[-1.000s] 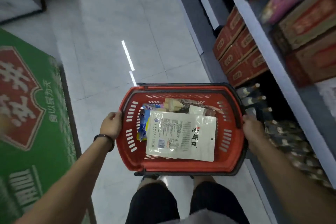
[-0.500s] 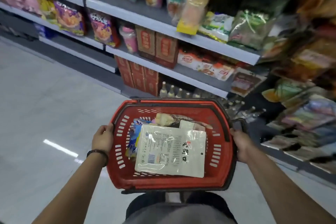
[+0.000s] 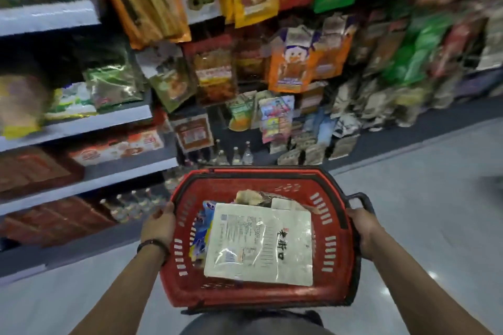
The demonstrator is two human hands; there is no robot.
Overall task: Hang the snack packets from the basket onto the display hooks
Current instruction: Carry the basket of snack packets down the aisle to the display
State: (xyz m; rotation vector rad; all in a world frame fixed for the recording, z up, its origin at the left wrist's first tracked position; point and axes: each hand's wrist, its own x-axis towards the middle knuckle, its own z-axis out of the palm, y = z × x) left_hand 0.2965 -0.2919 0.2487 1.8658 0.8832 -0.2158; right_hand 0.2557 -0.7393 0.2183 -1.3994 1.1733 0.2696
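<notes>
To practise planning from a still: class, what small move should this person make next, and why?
Probably free the right hand and lift the white packet lying on top. It and the left hand both grip the red basket by its sides, so no packet is in hand, and the hanging packets are right in front.

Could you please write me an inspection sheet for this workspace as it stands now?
Surface: grey floor; no table seen.
Job's things: red basket carrying a white packet partly over a blue packet and others; hanging packets crowd the display.
Clutter: nothing seen.
Hands: left hand and right hand grip opposite basket rims.
Cables: nothing seen.
Surroundings: shelves with boxes, bottles at the bottom; view blurred.
</notes>
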